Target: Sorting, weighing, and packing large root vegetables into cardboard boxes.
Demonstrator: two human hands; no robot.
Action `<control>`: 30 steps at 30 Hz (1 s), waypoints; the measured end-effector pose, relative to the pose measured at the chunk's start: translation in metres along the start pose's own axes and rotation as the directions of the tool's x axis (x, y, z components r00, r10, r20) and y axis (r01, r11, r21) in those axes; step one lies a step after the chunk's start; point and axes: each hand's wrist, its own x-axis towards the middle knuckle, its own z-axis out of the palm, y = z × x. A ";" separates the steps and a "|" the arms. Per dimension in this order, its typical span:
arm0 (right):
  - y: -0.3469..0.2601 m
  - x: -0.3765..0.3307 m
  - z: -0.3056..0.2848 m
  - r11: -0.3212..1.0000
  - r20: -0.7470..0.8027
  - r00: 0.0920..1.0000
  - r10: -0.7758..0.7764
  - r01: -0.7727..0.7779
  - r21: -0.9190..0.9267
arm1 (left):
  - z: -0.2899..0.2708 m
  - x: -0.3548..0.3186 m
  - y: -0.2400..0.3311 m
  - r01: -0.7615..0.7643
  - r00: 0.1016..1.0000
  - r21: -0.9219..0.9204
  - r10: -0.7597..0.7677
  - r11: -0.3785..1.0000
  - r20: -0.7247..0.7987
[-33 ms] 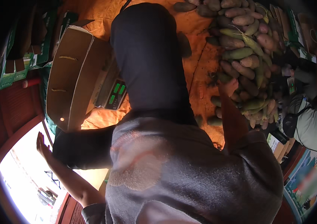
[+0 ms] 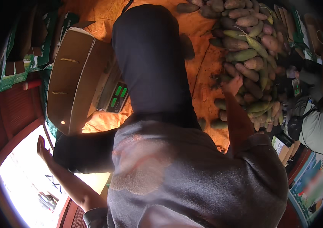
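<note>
Right hand (image 2: 233,84), fingers spread, rests on the mango pile (image 2: 247,57) at upper right, fruit lying long-axis diagonal beyond it; left hand (image 2: 41,146), open, is well apart at lower left.

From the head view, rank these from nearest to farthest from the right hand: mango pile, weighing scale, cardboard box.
Right hand:
1. Mango pile: the hand rests on it, at right.
2. Weighing scale: left of the dark trouser leg.
3. Cardboard box: farther left, on the scale.
</note>
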 end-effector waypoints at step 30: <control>-0.119 0.156 -0.057 0.520 0.593 0.607 -0.528 0.784 -0.340 | -0.013 0.010 0.003 -0.208 0.973 0.035 0.211 0.977 -0.094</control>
